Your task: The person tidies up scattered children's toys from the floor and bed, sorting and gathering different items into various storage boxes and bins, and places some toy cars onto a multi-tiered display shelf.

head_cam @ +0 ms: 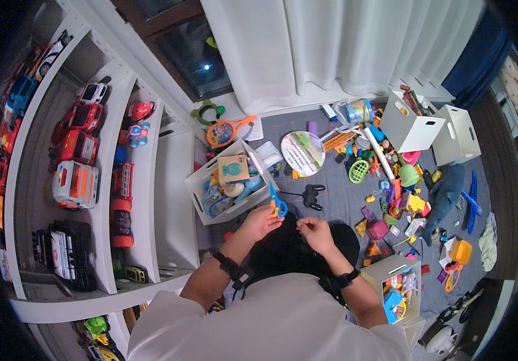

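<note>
My left hand (259,223) grips a small pair of blue and yellow scissors (279,207), probably toy ones, with the blue tip pointing up and away from me. To its right, over my dark trousers, is my right hand (316,234). Its thumb and fingertips come together, and whether something tiny sits between them is too small to tell. Just beyond my left hand stands a white storage bin (218,216) filled with toys, with a square picture book (233,168) on top. A black game controller (314,196) lies on the grey mat (259,185) ahead of my hands.
A white shelf unit (150,180) with toy vehicles rises at left. Loose toys cover the mat at right, among them a plush shark (446,194) and a green basket (358,171). More bins (410,131) stand at the back right; a toy-filled bin (372,273) is beside my right arm.
</note>
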A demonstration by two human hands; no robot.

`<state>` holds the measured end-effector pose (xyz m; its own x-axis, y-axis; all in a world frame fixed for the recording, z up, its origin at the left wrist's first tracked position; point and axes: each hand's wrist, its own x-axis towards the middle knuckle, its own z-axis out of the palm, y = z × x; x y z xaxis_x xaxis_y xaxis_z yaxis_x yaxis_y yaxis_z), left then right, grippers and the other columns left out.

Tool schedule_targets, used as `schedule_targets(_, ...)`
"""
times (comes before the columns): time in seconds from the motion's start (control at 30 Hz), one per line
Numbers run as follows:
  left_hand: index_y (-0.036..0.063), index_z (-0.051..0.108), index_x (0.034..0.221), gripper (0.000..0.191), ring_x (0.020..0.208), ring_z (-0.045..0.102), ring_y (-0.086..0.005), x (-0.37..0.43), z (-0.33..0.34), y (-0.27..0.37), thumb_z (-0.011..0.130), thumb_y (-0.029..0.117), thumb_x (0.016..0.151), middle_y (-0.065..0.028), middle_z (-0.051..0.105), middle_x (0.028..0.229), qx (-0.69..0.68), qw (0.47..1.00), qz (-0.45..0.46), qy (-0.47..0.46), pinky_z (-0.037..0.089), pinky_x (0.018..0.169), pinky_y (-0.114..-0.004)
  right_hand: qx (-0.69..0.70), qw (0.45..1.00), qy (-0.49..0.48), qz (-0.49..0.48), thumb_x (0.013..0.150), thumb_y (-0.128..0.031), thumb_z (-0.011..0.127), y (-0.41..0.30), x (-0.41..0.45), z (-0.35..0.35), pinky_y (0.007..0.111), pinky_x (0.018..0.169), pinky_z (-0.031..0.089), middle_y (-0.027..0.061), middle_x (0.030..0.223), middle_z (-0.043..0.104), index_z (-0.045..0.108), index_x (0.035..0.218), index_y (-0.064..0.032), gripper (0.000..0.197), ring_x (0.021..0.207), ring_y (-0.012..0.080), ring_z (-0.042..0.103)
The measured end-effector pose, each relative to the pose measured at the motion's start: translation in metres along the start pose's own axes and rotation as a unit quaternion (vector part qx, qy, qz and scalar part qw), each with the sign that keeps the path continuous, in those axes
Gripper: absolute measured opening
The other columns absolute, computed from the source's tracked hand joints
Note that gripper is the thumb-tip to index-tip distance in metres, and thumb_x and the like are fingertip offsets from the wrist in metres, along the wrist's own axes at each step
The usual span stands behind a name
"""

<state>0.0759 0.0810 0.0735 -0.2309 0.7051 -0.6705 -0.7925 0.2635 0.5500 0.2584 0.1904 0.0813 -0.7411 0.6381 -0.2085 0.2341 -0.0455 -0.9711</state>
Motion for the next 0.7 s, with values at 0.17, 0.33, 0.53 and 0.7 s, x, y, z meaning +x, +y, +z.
schedule_targets(0.17, 0.0110, 0.051, 0.110, 0.024, 0.088, 0.059, -0.0239, -0.015, -0.038, 0.025, 0.051, 0.025, 0.089, -0.0081, 0.060, 0.099, -0.089, 0.983, 0.049, 0.152, 0.047, 0.079, -0.038, 0.040, 0.996, 0.007, 0.075, 0.083, -0.007, 0.060, 0.014, -0.019, -0.016, 0.024, 0.059, 0.044, 0.0038, 0.072, 0.062, 0.063, 0.085, 0.0039, 0.012, 0.065, 0.0096, 0.055)
schedule_targets(0.33, 0.0066, 0.049, 0.109, 0.027, 0.091, 0.058, -0.0263, 0.011, -0.053, 0.084, 0.053, 0.023, 0.088, -0.0123, 0.058, 0.102, -0.068, 0.976, 0.173, 0.110, 0.050, 0.071, -0.038, 0.063, 0.990, 0.044, 0.120, 0.083, -0.007, 0.060, 0.003, -0.009, -0.035, 0.022, 0.055, 0.041, 0.0002, 0.069, 0.057, 0.060, 0.087, 0.0028, 0.010, 0.061, 0.0064, 0.049)
schedule_targets(0.53, 0.0034, 0.050, 0.106, 0.027, 0.092, 0.059, -0.0293, 0.050, -0.103, 0.058, 0.055, 0.020, 0.085, -0.0171, 0.059, 0.102, -0.132, 0.976, 0.092, 0.150, 0.052, 0.075, -0.039, 0.077, 0.985, 0.080, 0.128, 0.083, -0.008, 0.061, 0.003, 0.011, -0.031, 0.023, 0.058, 0.043, 0.0026, 0.074, 0.059, 0.060, 0.090, 0.0036, 0.014, 0.064, 0.0080, 0.052)
schedule_targets(0.7, 0.0041, 0.054, 0.099, 0.022, 0.088, 0.061, -0.0268, 0.027, -0.084, 0.055, 0.056, 0.020, 0.084, -0.0151, 0.062, 0.096, -0.090, 0.986, 0.066, 0.121, 0.052, 0.074, -0.037, 0.088, 0.974, 0.092, 0.185, 0.083, -0.011, 0.061, 0.043, 0.032, -0.038, 0.024, 0.057, 0.046, 0.0055, 0.074, 0.062, 0.061, 0.094, 0.0027, 0.017, 0.063, 0.0118, 0.057)
